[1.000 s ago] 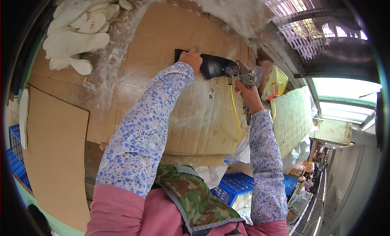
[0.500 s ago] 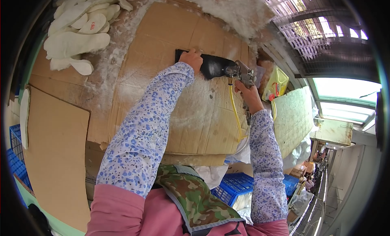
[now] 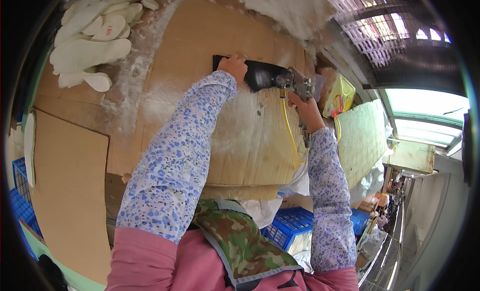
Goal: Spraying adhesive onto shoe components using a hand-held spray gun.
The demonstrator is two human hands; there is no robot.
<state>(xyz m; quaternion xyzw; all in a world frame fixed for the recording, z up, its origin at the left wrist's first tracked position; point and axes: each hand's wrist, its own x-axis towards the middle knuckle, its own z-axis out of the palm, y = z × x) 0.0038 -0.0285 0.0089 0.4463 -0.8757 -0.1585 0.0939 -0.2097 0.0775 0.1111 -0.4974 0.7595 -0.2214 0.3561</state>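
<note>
On the brown cardboard (image 3: 240, 163), my left hand (image 3: 233, 69) is closed on a long, dark piece, whose black surface (image 3: 260, 75) shows to the right of my fingers; its exact kind I cannot tell. A whitish haze marks its lower part. My right hand (image 3: 307, 111) wraps round a metal spray gun (image 3: 301, 85), its nozzle end turned left toward the black piece's right end. The finger on the trigger is partly hidden. A yellow hose (image 3: 287, 136) hangs from the gun's front and curves down to the cardboard's right edge.
Cream insoles (image 3: 90, 56) lie heaped at the far left. White fluffy residue (image 3: 280, 11) coats the back. Beside the gun stands a cut yellow container (image 3: 342, 93); a pale board (image 3: 361, 141) leans at the right. Blue crates (image 3: 287, 223) sit below the work surface's front edge.
Both hands, the black piece and the spray gun appear slightly higher in the view, along with a small shift of the whole scene. Each hand keeps its hold.
</note>
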